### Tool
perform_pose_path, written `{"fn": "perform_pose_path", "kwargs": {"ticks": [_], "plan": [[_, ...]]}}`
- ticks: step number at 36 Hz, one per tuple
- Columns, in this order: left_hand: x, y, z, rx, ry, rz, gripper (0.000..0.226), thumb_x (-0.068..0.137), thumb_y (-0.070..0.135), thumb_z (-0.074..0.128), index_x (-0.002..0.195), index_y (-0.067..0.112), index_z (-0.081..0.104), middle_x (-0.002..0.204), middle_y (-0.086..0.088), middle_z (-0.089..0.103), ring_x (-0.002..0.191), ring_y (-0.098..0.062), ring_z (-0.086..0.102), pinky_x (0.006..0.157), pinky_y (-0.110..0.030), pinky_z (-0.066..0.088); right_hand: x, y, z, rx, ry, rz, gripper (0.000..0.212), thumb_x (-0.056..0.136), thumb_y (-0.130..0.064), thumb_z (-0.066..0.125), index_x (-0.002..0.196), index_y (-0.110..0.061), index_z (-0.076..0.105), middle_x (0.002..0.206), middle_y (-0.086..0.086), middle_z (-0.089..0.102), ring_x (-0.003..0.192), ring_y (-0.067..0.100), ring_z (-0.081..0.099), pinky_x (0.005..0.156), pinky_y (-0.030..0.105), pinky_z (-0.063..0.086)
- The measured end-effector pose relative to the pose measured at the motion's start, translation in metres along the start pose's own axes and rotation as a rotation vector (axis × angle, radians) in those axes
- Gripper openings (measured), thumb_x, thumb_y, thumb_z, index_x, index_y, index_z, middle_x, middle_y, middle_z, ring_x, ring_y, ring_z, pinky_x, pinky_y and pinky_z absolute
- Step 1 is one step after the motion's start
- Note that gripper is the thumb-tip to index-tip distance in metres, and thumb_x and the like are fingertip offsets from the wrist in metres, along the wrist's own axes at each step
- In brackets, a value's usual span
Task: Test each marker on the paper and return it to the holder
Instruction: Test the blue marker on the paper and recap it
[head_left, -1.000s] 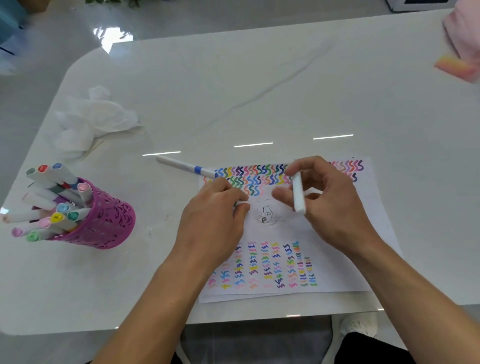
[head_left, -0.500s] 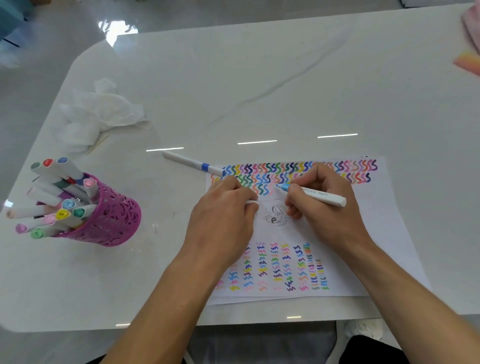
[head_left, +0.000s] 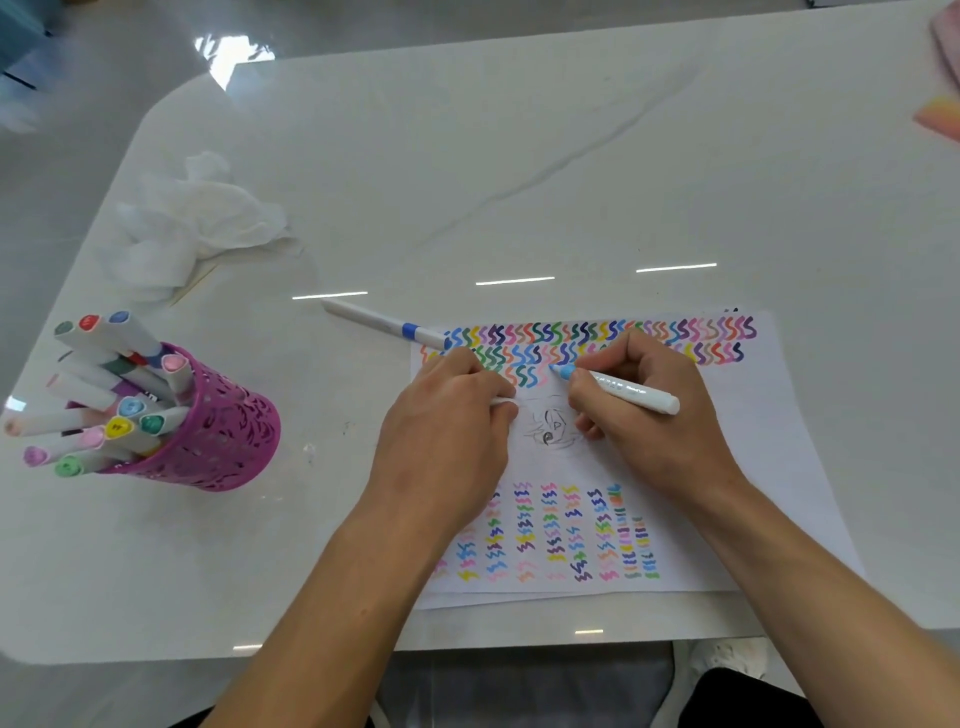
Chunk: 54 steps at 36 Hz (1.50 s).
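Here the right hand (head_left: 649, 415) pinches a light-blue marker (head_left: 631, 391) between thumb and curled fingers, its tip on the paper (head_left: 769, 467) at the end of the short third row of squiggles. The left hand (head_left: 447, 431) rests curled on the sheet, gripping a small white piece, probably the cap (head_left: 503, 400). The marker's long axis runs mostly left to right, lying low, with the tip pointing left and slightly away from the person and the rear end toward the right. Judging by the rows and columns of marks, many colours are already tested; this one needs its stroke, capping and return. The pink holder (head_left: 218, 431) stands well to the left, full of markers, and a blue-banded pen (head_left: 384, 322) lies outside it.
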<state>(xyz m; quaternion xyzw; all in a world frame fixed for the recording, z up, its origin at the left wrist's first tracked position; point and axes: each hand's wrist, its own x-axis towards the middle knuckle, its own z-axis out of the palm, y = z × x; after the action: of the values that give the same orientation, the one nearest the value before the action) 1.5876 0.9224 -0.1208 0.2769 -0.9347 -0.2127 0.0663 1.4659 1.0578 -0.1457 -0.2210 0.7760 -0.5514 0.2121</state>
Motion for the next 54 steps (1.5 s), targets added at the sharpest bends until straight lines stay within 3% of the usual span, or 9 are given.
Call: {"fn": "perform_pose_path", "kwargs": {"ticks": [14, 20, 25, 28, 33, 43, 46, 51, 54], "plan": [[0.001, -0.001, 0.002, -0.004, 0.014, -0.028, 0.022, 0.096, 0.032, 0.063, 0.114, 0.028, 0.075, 0.106, 0.015, 0.06, 0.103, -0.007, 0.053, 0.084, -0.016, 0.035, 0.005, 0.002, -0.002, -0.015, 0.064, 0.01, 0.019, 0.082, -0.011, 0.08, 0.072, -0.011, 0.063, 0.065, 0.007, 0.07, 0.057, 0.024, 0.063, 0.061, 0.055, 0.056], [0.001, -0.001, 0.002, -0.002, 0.025, -0.027, 0.023, 0.096, 0.033, 0.063, 0.116, 0.027, 0.074, 0.106, 0.015, 0.06, 0.104, -0.005, 0.052, 0.085, -0.013, 0.032, 0.003, 0.002, -0.002, -0.016, 0.051, 0.017, 0.019, 0.072, -0.026, 0.074, 0.071, -0.011, 0.061, 0.067, 0.006, 0.07, 0.068, 0.038, 0.066, 0.064, 0.057, 0.057], [0.0, -0.001, 0.001, -0.001, 0.021, -0.009, 0.022, 0.096, 0.031, 0.063, 0.114, 0.026, 0.075, 0.105, 0.015, 0.061, 0.101, -0.005, 0.054, 0.084, -0.012, 0.032, 0.001, 0.004, -0.001, -0.04, -0.026, -0.007, 0.014, 0.074, -0.029, 0.075, 0.074, -0.018, 0.067, 0.073, -0.007, 0.074, 0.065, 0.013, 0.066, 0.062, 0.038, 0.053], [-0.001, -0.002, -0.001, -0.01, 0.013, -0.006, 0.022, 0.096, 0.03, 0.063, 0.113, 0.027, 0.075, 0.104, 0.016, 0.061, 0.101, -0.004, 0.054, 0.083, -0.012, 0.031, 0.001, 0.004, -0.004, 0.038, -0.002, 0.002, 0.012, 0.075, -0.028, 0.073, 0.076, -0.019, 0.066, 0.073, 0.004, 0.073, 0.063, 0.018, 0.066, 0.061, 0.044, 0.054], [-0.001, -0.002, -0.001, -0.016, 0.004, -0.007, 0.02, 0.095, 0.029, 0.064, 0.111, 0.026, 0.076, 0.103, 0.015, 0.062, 0.099, -0.007, 0.056, 0.084, -0.015, 0.036, 0.001, 0.0, -0.004, 0.183, 0.073, -0.007, 0.014, 0.078, -0.023, 0.069, 0.086, -0.013, 0.065, 0.071, 0.007, 0.072, 0.055, 0.019, 0.066, 0.049, 0.025, 0.05], [-0.003, -0.003, -0.004, -0.01, 0.0, 0.004, 0.019, 0.094, 0.025, 0.062, 0.109, 0.026, 0.074, 0.106, 0.013, 0.062, 0.103, -0.009, 0.055, 0.083, -0.015, 0.036, 0.001, -0.014, -0.012, 0.22, 0.098, -0.098, 0.013, 0.088, -0.008, 0.076, 0.096, -0.018, 0.073, 0.084, 0.007, 0.073, 0.07, 0.014, 0.068, 0.059, 0.026, 0.058], [-0.002, 0.0, -0.006, -0.082, 0.055, -0.019, 0.016, 0.094, 0.024, 0.065, 0.105, 0.027, 0.076, 0.103, 0.013, 0.06, 0.102, -0.007, 0.055, 0.08, -0.01, 0.029, 0.001, -0.021, -0.013, 0.217, 0.091, -0.105, 0.013, 0.09, -0.01, 0.078, 0.097, -0.022, 0.077, 0.084, 0.002, 0.077, 0.07, 0.012, 0.069, 0.061, 0.022, 0.056], [0.0, 0.004, -0.009, -0.363, 0.071, -0.114, 0.015, 0.096, 0.03, 0.065, 0.102, 0.038, 0.075, 0.094, 0.019, 0.066, 0.084, 0.007, 0.059, 0.071, -0.006, 0.04, -0.003, -0.031, -0.014, 0.279, 0.091, -0.103, 0.012, 0.091, -0.015, 0.075, 0.098, -0.025, 0.078, 0.081, -0.004, 0.076, 0.069, 0.011, 0.069, 0.064, 0.02, 0.055], [0.001, 0.006, -0.01, -0.503, 0.018, -0.168, 0.016, 0.098, 0.03, 0.061, 0.102, 0.039, 0.074, 0.084, 0.015, 0.072, 0.08, 0.001, 0.065, 0.069, -0.013, 0.049, -0.006, -0.037, -0.014, 0.3, 0.095, -0.116, 0.011, 0.092, -0.023, 0.067, 0.099, -0.025, 0.075, 0.081, -0.002, 0.076, 0.069, 0.013, 0.07, 0.064, 0.023, 0.057]]}}
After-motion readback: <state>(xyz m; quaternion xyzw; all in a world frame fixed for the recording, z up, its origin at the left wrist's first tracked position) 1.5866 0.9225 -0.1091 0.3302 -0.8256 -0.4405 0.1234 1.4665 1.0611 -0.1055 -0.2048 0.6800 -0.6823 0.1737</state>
